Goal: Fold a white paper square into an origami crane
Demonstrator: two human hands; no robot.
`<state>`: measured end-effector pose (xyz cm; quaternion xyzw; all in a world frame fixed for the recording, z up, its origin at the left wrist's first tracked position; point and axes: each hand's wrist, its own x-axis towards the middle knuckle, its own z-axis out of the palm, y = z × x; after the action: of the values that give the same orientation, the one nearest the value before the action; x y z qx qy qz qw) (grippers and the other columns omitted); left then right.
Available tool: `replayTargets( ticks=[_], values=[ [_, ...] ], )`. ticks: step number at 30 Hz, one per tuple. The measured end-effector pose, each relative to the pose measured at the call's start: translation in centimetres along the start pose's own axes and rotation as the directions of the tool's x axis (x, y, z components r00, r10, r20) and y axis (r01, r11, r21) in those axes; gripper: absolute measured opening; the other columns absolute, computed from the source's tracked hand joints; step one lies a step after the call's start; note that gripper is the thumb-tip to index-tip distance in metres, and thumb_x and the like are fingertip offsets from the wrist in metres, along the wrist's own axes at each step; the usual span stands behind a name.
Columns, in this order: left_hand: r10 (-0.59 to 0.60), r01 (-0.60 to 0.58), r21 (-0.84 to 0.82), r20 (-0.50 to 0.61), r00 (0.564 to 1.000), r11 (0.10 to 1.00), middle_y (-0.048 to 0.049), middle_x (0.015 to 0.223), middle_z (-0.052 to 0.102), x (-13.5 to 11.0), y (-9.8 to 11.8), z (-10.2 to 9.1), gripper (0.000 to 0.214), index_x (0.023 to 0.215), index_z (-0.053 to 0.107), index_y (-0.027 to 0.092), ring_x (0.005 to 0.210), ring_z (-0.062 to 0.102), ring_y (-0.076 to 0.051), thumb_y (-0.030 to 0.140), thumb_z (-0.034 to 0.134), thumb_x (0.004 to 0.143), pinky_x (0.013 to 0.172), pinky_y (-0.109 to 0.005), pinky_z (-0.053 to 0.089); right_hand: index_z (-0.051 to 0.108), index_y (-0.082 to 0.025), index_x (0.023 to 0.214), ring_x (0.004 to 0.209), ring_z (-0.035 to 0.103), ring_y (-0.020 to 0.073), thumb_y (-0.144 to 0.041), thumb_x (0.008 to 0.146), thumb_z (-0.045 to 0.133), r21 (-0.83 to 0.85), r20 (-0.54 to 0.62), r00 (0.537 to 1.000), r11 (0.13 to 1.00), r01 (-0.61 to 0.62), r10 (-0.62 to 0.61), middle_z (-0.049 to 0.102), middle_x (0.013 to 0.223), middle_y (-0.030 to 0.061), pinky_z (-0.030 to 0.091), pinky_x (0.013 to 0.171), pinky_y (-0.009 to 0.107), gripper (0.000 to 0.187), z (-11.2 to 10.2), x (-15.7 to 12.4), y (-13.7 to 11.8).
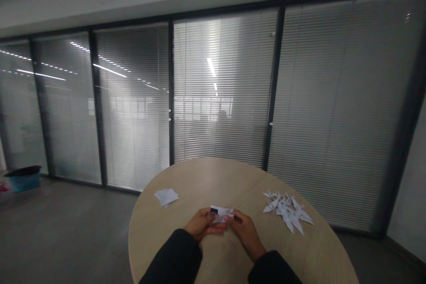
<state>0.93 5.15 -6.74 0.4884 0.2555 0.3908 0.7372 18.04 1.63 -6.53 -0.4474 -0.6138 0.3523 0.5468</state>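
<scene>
Two hands busy: left hand [203,225] and right hand [245,230] pinch the folded paper [220,212] over the surface [199,177]; uneven pressure could skew its crease.

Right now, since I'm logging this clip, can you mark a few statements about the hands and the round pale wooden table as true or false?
1. The left hand and the right hand together hold one small white folded paper above the round pale wooden table. True.
2. A small stack of flat white paper sheets lies on the table, left of the hands. True.
3. The pile of folded white paper shapes lies under the left hand. False: it lies to the right of the right hand, apart from it.
4. The blue tub stands on the table. False: it stands on the floor at the far left.
</scene>
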Motion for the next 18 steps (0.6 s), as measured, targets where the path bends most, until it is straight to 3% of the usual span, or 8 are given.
replayTargets(
  ticks=[4, 11, 15, 18],
  values=[
    [-0.018, 0.018, 0.001, 0.049, 0.999, 1.0, -0.0143, 0.09, 0.069, 0.0, -0.1, 0.2, 0.043, 0.094, 0.063, 0.009, 0.075, 0.068, -0.022, 0.037, 0.077, 0.064, 0.068, -0.033, 0.053, 0.067, -0.016, 0.07, 0.065, 0.061, 0.0212, -0.055, 0.067, 0.064, -0.067, -0.041, 0.999, 0.998, -0.017, 0.014, 0.067, 0.064, 0.003, 0.047, 0.061, 0.028, 0.04, -0.1, -0.2, -0.2],
    [0.059, -0.059, -0.007, 0.042, 0.997, 0.998, -0.0124, 0.094, 0.063, -0.8, 0.6, 1.3, 0.046, 0.093, 0.061, 0.012, 0.086, 0.063, -0.023, 0.052, 0.066, 0.072, 0.068, -0.035, 0.053, 0.061, -0.02, 0.085, 0.077, 0.064, 0.0231, -0.046, 0.066, 0.068, 0.018, -0.116, 0.993, 1.0, 0.016, -0.013, 0.069, 0.078, 0.0028, 0.05, 0.069, 0.03, 0.033, 0.1, -0.2, -0.3],
    [0.152, -0.154, 0.048, 0.043, 0.988, 0.987, -0.0066, 0.092, 0.06, -0.5, 0.2, 1.3, 0.055, 0.097, 0.056, 0.017, 0.088, 0.059, -0.022, 0.042, 0.081, 0.056, 0.067, -0.034, 0.053, 0.057, -0.02, 0.108, 0.081, 0.066, 0.0237, -0.042, 0.067, 0.067, 0.068, -0.069, 0.998, 0.998, 0.011, -0.007, 0.07, 0.084, 0.0038, 0.051, 0.073, 0.033, 0.048, -0.1, -0.2, -0.1],
    [0.202, -0.202, 0.107, 0.014, 0.979, 0.974, -0.002, 0.082, 0.06, -0.1, 0.0, 1.1, 0.064, 0.096, 0.053, 0.017, 0.077, 0.06, -0.018, 0.032, 0.088, 0.044, 0.065, -0.031, 0.051, 0.059, -0.02, 0.109, 0.08, 0.066, 0.0241, -0.042, 0.067, 0.068, 0.04, -0.072, 0.997, 0.999, 0.012, -0.009, 0.07, 0.083, 0.0038, 0.052, 0.073, 0.034, 0.048, -0.2, -0.1, 0.1]
  ],
)
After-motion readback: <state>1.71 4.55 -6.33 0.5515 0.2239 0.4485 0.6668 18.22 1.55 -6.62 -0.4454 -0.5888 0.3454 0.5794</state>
